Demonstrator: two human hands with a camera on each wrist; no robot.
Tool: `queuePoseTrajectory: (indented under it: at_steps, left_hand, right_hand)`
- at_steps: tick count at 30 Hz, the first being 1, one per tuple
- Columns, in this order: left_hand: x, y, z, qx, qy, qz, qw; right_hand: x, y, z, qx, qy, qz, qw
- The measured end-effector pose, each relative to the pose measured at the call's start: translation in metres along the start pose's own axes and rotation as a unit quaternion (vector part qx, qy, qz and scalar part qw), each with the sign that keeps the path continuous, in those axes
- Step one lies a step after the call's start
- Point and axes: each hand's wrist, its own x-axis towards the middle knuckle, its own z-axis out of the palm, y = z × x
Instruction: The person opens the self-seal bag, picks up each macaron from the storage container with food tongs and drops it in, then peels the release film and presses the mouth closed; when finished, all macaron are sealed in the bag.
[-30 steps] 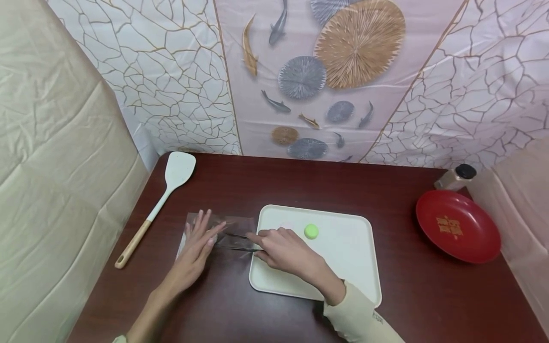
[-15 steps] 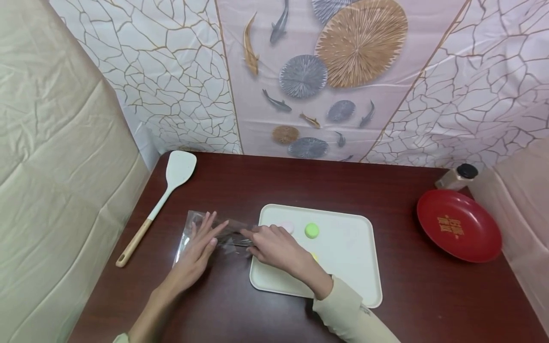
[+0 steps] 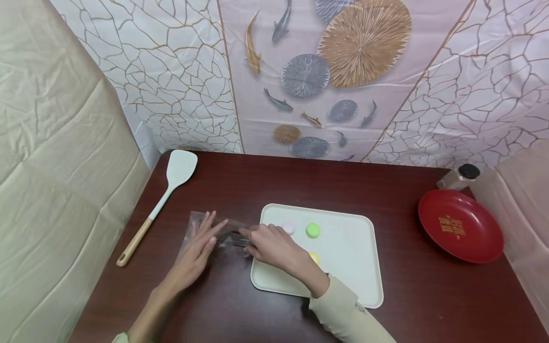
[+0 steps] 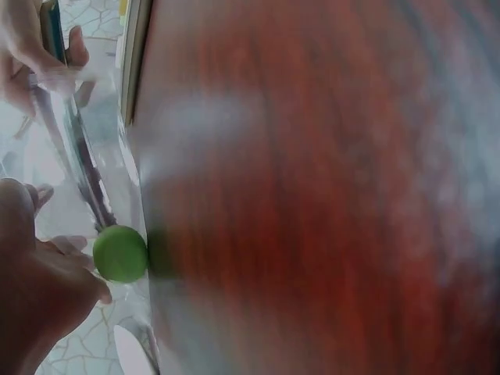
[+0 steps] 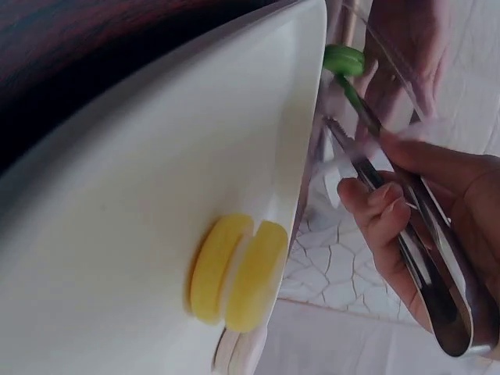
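My right hand grips a pair of metal tongs, whose front end reaches into a clear plastic bag. In the right wrist view the tong tips stand apart, one close by a green macaron. That macaron lies low at the table, beside the fingers of my left hand. With fingers spread and mostly straight, the left hand rests on the bag. A white tray under my right wrist bears another green macaron, a pale pink macaron and a yellow macaron.
To the left lies a white spatula with a wooden handle. A red plate with gold characters sits at the right, and a jar with a black lid stands behind it. Patterned cloth hangs along the dark table's back edge.
My right hand has shifted slightly left with the tongs, whose arms show less above the bag. The yellow and pink macarons have come into clearer view. My left hand stays nearly in place.
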Motion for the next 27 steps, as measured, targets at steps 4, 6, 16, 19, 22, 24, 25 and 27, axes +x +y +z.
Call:
queuePoseTrajectory:
  at_steps: [4, 6, 16, 19, 22, 24, 25, 27]
  left_hand:
    - [0.001, -0.003, 0.000, 0.003, 0.000, -0.003, 1.0000]
    - [0.001, -0.003, 0.000, 0.003, -0.001, -0.003, 1.0000]
    - [0.004, -0.004, 0.001, -0.006, 0.018, 0.006, 0.9998]
    - [0.003, -0.008, 0.004, -0.009, 0.037, 0.021, 0.9991]
    - [0.004, -0.012, 0.008, -0.011, 0.050, 0.035, 0.9981]
    - [0.004, -0.015, 0.010, -0.015, 0.052, 0.040, 0.9978]
    - [0.005, -0.015, 0.010, -0.017, 0.051, 0.040, 0.9978]
    - [0.005, -0.021, 0.012, -0.015, 0.049, 0.045, 0.9977]
  right_hand:
    - [-0.010, 0.008, -0.011, 0.051, -0.021, 0.008, 0.9984]
    - [-0.017, 0.012, -0.019, 0.068, -0.021, 0.008, 0.9974]
    - [-0.068, 0.035, -0.054, 0.077, 0.006, 0.005, 0.9970]
    - [-0.092, 0.046, -0.064, 0.093, 0.016, 0.010, 0.9955]
    - [-0.120, 0.061, -0.071, 0.123, 0.016, 0.015, 0.9922]
    - [-0.140, 0.070, -0.071, 0.144, 0.011, 0.025, 0.9891]
    - [-0.150, 0.075, -0.071, 0.156, 0.006, 0.032, 0.9872]
    - [-0.169, 0.085, -0.069, 0.167, 0.001, 0.045, 0.9849]
